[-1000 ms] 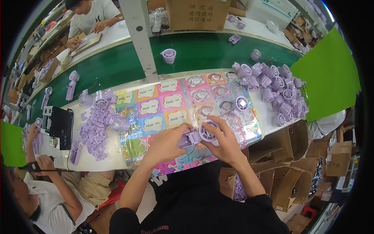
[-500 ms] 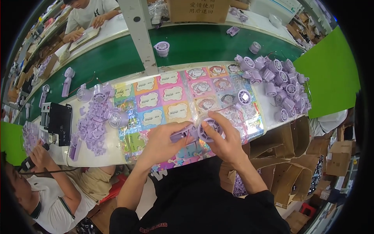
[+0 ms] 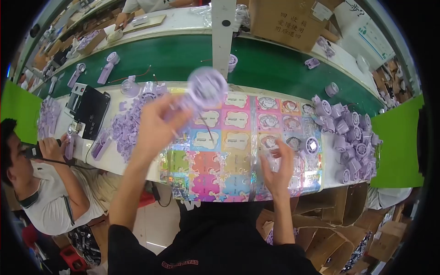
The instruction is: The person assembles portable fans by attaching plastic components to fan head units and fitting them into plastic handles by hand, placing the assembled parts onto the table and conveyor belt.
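Blur smears the one lilac fan [image 3: 207,87] I see grasped in the left hand [image 3: 158,123], above the worktop [image 3: 328,158]'s far edge; the right hand [image 3: 279,173], released, hangs nearer the front edge. Rightward, one fan head [image 3: 310,146]; the overlapping heap [image 3: 350,137] defeats my count.

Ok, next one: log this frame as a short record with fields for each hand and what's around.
Left hand: holding a lilac round-headed part, raised, motion-blurred
Right hand: open, empty, over a patterned sheet
Near right hand: lilac round part on the sheet
Right of sheet: heap of lilac round parts
Left of sheet: pile of small lilac pieces
Far side: green belt
Left edge: co-worker with black tool
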The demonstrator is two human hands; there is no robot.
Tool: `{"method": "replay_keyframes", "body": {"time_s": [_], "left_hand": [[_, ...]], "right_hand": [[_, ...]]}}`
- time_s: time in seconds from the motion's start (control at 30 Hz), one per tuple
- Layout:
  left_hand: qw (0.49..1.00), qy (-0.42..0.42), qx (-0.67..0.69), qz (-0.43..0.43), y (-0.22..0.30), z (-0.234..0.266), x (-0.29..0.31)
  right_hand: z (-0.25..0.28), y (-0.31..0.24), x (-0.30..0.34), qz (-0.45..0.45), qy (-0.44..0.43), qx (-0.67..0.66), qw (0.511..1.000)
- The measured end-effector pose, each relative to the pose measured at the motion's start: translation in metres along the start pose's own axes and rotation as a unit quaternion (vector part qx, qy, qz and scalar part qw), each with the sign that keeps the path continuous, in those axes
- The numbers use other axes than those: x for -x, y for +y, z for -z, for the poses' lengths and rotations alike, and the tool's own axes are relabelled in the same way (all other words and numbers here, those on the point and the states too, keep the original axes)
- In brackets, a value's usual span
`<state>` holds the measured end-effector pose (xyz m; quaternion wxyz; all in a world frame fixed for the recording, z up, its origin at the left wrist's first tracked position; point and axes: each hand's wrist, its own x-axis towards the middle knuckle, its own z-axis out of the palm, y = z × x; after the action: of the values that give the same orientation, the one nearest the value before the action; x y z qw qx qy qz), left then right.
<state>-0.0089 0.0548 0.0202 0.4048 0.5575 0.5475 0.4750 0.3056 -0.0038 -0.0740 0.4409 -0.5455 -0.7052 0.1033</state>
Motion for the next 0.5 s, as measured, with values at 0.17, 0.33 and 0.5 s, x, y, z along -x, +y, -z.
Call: {"method": "replay_keyframes", "body": {"time_s": [0.17, 0.33, 0.5], "left_hand": [[0.933, 0.139, -0.320, -0.089, -0.037, 0.029, -0.149], [0.939, 0.049, -0.307, 0.145, -0.124, 0.053, -0.287], [0.982, 0.111, 0.080, 0.129, -0.243, 0.062, -0.344]], "right_hand": [[-0.028, 0.018, 0.009, 0.100, -0.024, 0.037, 0.994], [-0.024, 0.024, 0.005, 0.090, -0.041, 0.030, 0.995], [-0.027, 0.021, 0.001, 0.092, -0.038, 0.028, 0.995]]}}
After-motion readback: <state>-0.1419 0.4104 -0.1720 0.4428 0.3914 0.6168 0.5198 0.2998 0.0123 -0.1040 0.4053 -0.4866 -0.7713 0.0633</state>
